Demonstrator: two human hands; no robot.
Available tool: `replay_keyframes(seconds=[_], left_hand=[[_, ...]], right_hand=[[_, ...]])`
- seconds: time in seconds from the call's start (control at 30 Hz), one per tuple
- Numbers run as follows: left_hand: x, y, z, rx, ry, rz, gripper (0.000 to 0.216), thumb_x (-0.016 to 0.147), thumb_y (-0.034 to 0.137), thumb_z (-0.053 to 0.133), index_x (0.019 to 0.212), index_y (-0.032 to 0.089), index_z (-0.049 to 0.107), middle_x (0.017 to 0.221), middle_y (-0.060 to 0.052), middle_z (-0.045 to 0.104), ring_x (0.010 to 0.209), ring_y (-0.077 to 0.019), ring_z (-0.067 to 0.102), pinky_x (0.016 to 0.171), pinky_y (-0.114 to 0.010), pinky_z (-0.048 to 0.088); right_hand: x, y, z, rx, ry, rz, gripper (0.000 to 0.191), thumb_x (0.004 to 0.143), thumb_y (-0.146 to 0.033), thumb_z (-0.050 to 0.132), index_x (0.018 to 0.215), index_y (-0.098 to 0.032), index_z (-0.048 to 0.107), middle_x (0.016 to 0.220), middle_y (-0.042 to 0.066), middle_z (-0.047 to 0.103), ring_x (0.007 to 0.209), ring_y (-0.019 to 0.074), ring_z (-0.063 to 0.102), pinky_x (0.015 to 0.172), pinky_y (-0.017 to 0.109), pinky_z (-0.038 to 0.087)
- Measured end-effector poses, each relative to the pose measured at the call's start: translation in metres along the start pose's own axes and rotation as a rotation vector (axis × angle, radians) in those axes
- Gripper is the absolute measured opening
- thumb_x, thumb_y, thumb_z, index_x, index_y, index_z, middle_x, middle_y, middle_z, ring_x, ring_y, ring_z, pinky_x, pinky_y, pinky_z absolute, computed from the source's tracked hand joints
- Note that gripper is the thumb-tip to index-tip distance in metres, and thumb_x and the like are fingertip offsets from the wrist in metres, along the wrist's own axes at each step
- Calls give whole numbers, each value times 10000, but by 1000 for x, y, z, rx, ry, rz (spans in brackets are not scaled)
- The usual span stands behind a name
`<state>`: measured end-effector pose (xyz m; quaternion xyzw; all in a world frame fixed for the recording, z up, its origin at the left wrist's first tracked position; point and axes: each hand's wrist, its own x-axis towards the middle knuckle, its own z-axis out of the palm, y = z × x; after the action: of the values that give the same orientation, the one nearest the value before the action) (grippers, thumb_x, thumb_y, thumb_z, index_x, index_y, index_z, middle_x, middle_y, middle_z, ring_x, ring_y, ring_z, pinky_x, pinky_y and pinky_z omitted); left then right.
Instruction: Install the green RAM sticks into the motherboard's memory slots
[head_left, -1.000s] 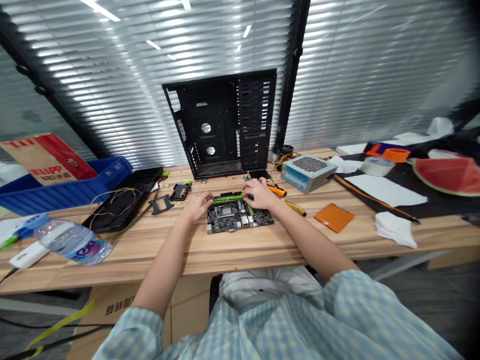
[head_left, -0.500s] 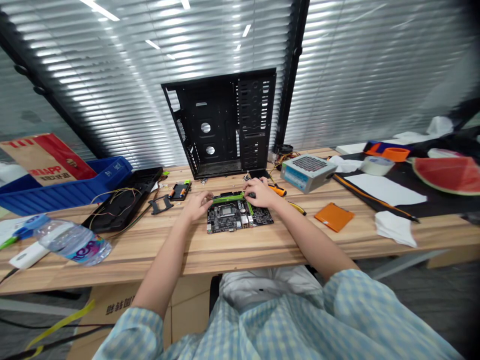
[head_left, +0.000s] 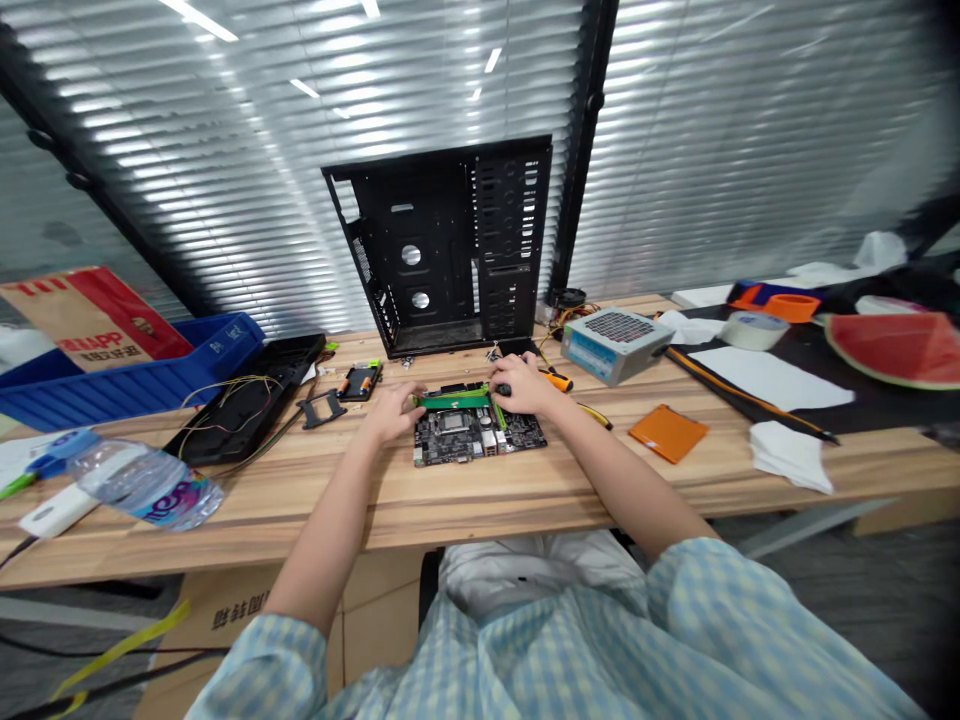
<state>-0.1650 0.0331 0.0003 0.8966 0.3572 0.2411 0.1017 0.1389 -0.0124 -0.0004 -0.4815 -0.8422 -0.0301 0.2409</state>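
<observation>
A black motherboard (head_left: pixel 442 446) lies flat on the wooden table in front of me. Along its far side, a green RAM stick (head_left: pixel 455 402) spans the space between my hands, over the light green memory slots. My left hand (head_left: pixel 396 408) pinches the stick's left end. At the right end, my right hand (head_left: pixel 519 385) has its fingers closed round the stick, with a small black item beside the thumb. Whether the stick sits in a slot or just above it, I cannot tell.
Behind the board stands an open black computer case (head_left: pixel 442 250). A power supply (head_left: pixel 616 345) and an orange square (head_left: pixel 667 433) lie to the right. On the left are a black bracket (head_left: pixel 322 410), a water bottle (head_left: pixel 146 485) and a blue bin (head_left: pixel 217 350).
The RAM stick has tilted or lifted, so its dark green face now shows where a light green strip was seen before. Both hands have stayed nearly in place.
</observation>
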Motion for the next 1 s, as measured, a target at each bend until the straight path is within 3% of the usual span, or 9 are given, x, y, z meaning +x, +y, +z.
replay_keyframes(seconds=[0.27,1.0], left_hand=[[0,2,-1,-2,-18,-14,310,774,305,569,1062,196,598,1042,-70,693,1037,-251,614,965,-417,450],[2,4,-2,-10,-35,-36,284,844,359,491,1044,193,605,1019,-76,702,1001,-247,627,928,-401,455]], right_hand=[[0,1,3,13,-47,-29,221,750,-441,695,723,-223,709,1050,55,649,1037,260,473,895,452,197],[2,-6,5,-38,-100,-10,186,854,-356,614,803,-225,737,1111,64,661,1089,264,458,916,462,209]])
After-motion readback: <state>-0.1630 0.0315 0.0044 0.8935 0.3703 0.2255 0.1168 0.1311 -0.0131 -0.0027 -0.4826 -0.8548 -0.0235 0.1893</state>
